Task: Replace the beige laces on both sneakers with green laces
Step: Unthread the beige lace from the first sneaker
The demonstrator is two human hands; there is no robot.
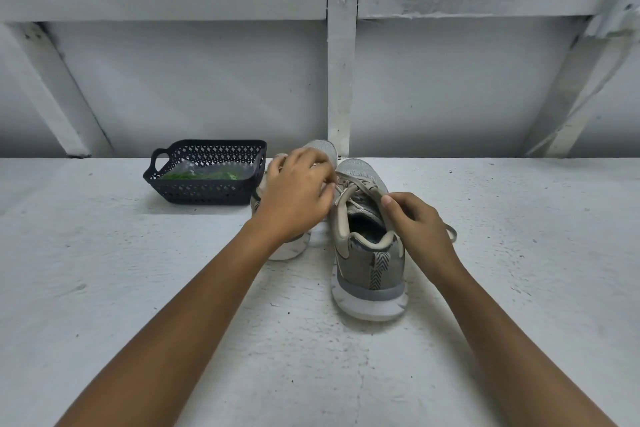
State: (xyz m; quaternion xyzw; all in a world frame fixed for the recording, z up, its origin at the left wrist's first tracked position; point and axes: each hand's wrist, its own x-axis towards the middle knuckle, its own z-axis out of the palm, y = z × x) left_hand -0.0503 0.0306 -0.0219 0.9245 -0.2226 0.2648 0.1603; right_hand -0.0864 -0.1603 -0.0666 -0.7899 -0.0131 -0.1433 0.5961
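Right grip holds sneaker; left grip pinches beige laces.

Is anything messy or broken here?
Nothing looks broken or spilled. Only the beige lace of the nearer sneaker is loose, with one end trailing on the table beside the right hand.

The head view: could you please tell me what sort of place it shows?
Probably a plain workbench or storage shelf: rough white-painted surface, white braced framing behind, black basket.
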